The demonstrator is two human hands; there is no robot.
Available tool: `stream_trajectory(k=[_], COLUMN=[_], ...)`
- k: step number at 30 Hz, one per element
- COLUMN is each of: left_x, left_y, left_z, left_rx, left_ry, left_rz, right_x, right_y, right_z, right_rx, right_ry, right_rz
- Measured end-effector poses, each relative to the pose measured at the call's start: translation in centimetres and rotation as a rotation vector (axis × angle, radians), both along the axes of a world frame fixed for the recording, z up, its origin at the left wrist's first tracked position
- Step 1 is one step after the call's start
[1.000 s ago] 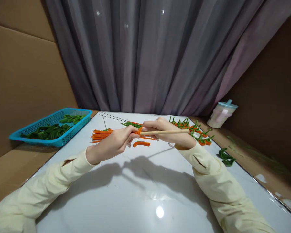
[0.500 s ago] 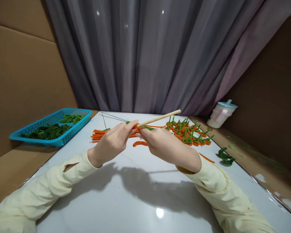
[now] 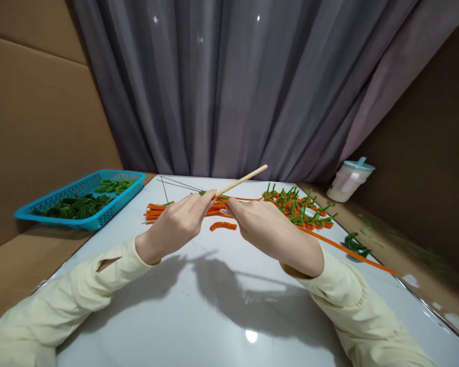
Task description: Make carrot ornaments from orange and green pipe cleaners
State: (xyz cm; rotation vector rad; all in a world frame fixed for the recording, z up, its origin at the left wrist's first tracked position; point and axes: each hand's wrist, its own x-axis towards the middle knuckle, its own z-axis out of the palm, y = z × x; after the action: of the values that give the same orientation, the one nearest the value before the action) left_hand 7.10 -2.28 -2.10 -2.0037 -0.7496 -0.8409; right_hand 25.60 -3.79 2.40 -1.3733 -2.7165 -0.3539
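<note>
The left hand (image 3: 176, 219) pinches a stick (image 3: 243, 181) in the middle; the right hand (image 3: 270, 229) pinches an orange strip (image 3: 348, 250). Its tail now pokes farther right, so it seems pulled against the stick.

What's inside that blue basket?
The blue basket holds dark green curled pieces and, farther back, lighter green pieces. Whatever lies underneath them is covered.

The stick (image 3: 242, 181) is thin, straight and of pale wood colour; it leans upward to the right, with its lower end in the left hand (image 3: 179, 219). The orange strip (image 3: 350, 252), long and narrow, slopes down rightward from behind the right hand (image 3: 265, 224).
</note>
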Motion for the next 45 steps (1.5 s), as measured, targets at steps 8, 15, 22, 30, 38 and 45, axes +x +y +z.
stream_trajectory(k=[8,15,22,30,38,45], left_x=[0.0,-0.1,0.0,0.0,0.2,0.4], left_y=[0.0,-0.2,-0.3,-0.3,-0.4,-1.6], left_z=[0.1,0.2,0.3,0.4,-0.2,0.2], left_rx=[-0.029,-0.076,-0.067,-0.017,-0.142,-0.314], left_ry=[-0.023,-0.032,-0.015,0.009,0.144,0.366], left_rz=[-0.036,-0.014,-0.011,0.003,0.066,0.088], right_x=[0.3,0.7,0.8,1.1,0.8,0.6], right_y=[0.4,1.3,1.2,1.8,-0.1,-1.1], right_z=[-0.3,-1.0,-0.9,-1.5,-1.2,-1.7], right_rx=[0.001,-0.011,-0.131,-0.010,0.063,0.117], right_ry=[0.107,0.181,0.278,0.157,0.038,-0.134], right_rz=[0.086,0.133,0.207,0.179,0.139,0.150])
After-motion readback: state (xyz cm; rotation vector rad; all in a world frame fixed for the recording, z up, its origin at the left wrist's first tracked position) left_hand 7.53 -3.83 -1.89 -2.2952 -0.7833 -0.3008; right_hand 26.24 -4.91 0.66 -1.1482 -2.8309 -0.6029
